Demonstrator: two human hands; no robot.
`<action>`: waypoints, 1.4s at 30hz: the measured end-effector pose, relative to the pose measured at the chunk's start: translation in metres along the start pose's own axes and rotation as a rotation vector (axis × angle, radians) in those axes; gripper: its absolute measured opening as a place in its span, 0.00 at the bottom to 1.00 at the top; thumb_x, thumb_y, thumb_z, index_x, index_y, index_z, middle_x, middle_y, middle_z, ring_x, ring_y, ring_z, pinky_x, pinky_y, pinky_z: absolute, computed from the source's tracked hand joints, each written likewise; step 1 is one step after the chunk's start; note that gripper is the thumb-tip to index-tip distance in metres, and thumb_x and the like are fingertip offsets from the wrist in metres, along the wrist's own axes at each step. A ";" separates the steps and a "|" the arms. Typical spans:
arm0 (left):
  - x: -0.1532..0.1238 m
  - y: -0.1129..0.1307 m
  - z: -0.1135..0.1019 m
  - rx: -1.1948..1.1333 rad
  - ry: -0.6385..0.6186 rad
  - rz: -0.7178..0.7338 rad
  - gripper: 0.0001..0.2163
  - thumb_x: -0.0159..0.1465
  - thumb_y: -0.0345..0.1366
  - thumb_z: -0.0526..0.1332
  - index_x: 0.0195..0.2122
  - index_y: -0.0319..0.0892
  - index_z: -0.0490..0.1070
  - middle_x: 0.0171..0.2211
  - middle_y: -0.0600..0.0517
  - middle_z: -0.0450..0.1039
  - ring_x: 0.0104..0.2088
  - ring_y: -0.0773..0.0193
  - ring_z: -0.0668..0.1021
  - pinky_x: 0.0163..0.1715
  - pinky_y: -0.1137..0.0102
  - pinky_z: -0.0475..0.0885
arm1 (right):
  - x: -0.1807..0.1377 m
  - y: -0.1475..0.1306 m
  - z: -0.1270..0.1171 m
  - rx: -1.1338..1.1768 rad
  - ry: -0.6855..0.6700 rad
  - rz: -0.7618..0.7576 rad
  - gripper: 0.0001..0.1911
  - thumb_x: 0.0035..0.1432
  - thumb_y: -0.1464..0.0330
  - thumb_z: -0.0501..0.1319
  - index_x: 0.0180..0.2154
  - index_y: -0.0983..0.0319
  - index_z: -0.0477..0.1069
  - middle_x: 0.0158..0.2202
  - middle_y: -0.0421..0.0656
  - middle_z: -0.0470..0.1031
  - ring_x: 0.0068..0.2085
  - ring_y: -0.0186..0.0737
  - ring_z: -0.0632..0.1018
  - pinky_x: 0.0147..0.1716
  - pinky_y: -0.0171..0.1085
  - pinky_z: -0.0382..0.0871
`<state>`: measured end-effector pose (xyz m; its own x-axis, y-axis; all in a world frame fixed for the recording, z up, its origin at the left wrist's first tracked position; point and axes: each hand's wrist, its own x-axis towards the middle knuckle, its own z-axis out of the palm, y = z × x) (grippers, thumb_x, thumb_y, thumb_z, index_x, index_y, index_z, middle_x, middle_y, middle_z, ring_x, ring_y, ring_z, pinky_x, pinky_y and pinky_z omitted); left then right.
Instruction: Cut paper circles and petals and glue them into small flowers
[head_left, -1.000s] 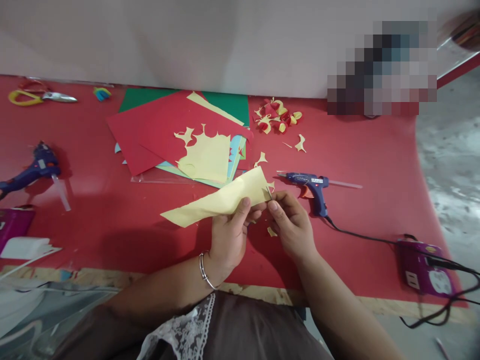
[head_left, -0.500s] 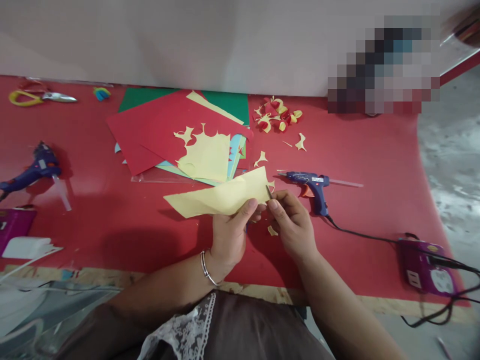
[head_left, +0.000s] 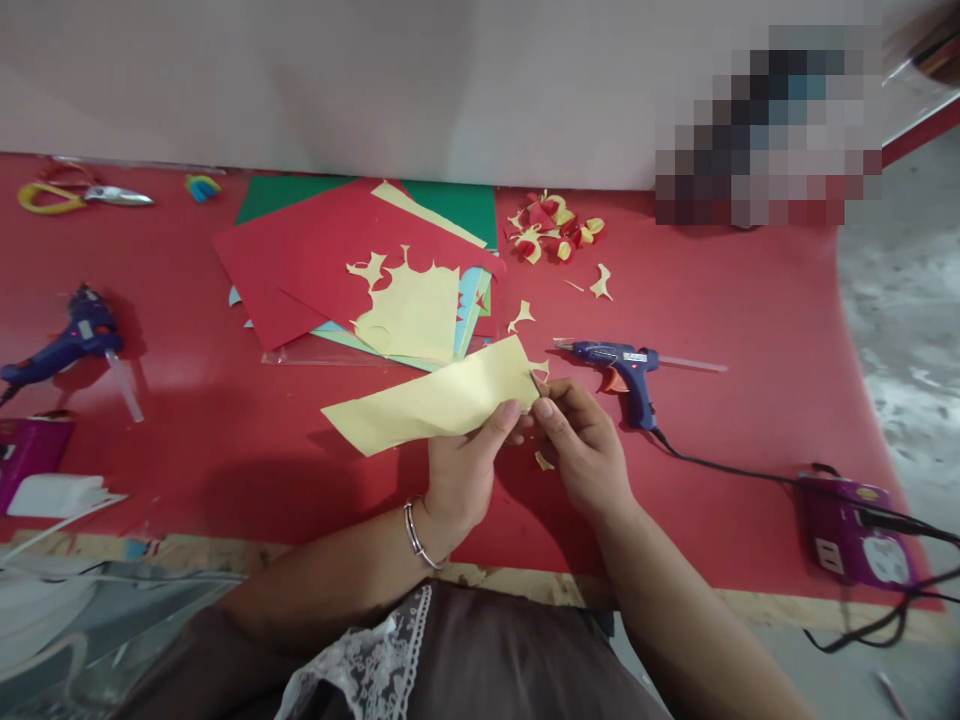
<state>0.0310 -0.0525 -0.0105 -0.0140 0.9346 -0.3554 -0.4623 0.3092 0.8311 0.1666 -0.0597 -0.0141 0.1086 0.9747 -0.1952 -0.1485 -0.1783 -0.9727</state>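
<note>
Left hand [head_left: 457,470] fingers pinch the yellow paper [head_left: 427,405]; right hand [head_left: 585,450] fingers grip a thin blade [head_left: 535,385] at its edge; a slip could tear the paper or nick the left thumb close by.

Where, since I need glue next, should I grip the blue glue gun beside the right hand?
Probably by the handle of the glue gun, coming from the near edge: it lies flat, handle toward the person, nozzle pointing left, cord trailing right.

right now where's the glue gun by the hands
Head view: the glue gun lies on the red table just right of the right hand, cord trailing to the power strip.
</note>
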 end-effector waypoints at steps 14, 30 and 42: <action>0.002 0.002 -0.005 0.300 -0.035 0.230 0.17 0.65 0.51 0.75 0.37 0.41 0.88 0.36 0.46 0.89 0.34 0.56 0.89 0.39 0.65 0.88 | 0.001 -0.005 0.001 0.012 -0.005 0.012 0.22 0.64 0.47 0.72 0.38 0.57 0.72 0.27 0.34 0.66 0.22 0.28 0.61 0.19 0.32 0.60; 0.003 -0.005 -0.014 0.418 -0.080 0.261 0.13 0.69 0.49 0.72 0.41 0.45 0.88 0.37 0.48 0.89 0.38 0.54 0.89 0.50 0.58 0.87 | -0.001 -0.003 -0.001 -0.008 0.010 0.038 0.23 0.64 0.46 0.71 0.39 0.57 0.70 0.24 0.32 0.66 0.19 0.28 0.61 0.16 0.32 0.58; 0.001 -0.001 -0.015 0.469 -0.047 0.258 0.13 0.64 0.52 0.75 0.35 0.47 0.87 0.33 0.47 0.87 0.46 0.46 0.89 0.44 0.57 0.86 | 0.000 -0.002 -0.002 -0.002 0.000 0.032 0.23 0.65 0.46 0.71 0.38 0.56 0.70 0.24 0.31 0.65 0.19 0.28 0.61 0.16 0.32 0.58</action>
<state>0.0185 -0.0541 -0.0183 -0.0297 0.9942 -0.1036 -0.0031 0.1036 0.9946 0.1689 -0.0595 -0.0125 0.1037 0.9686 -0.2259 -0.1503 -0.2093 -0.9662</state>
